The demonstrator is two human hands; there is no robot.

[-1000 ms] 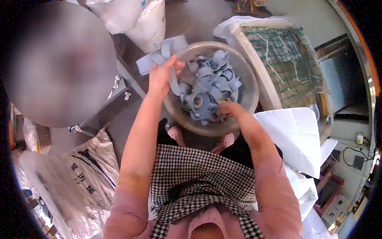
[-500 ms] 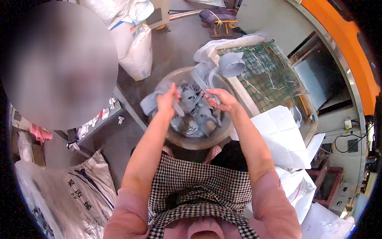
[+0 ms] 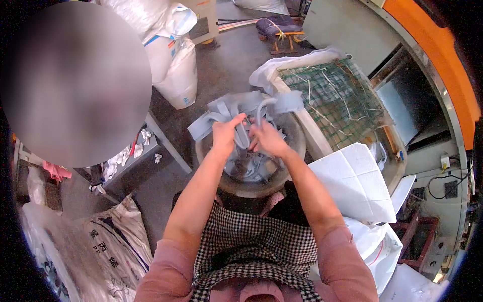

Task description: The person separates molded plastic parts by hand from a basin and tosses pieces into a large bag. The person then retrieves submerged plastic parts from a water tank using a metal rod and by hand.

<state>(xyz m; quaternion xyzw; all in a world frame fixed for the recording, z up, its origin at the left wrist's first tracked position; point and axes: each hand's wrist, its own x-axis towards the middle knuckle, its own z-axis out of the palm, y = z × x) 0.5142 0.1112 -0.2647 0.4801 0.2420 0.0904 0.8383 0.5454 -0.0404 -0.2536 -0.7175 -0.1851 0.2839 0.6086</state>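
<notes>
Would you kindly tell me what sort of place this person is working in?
Probably a plastics workshop: a sack at lower left is printed "PP", curled grey plastic-looking parts lie in a round basin, and an orange machine panel stands at upper right.

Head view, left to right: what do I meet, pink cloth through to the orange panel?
Pink cloth → standing white sack → left hand → right hand → green netting → orange panel.
</notes>
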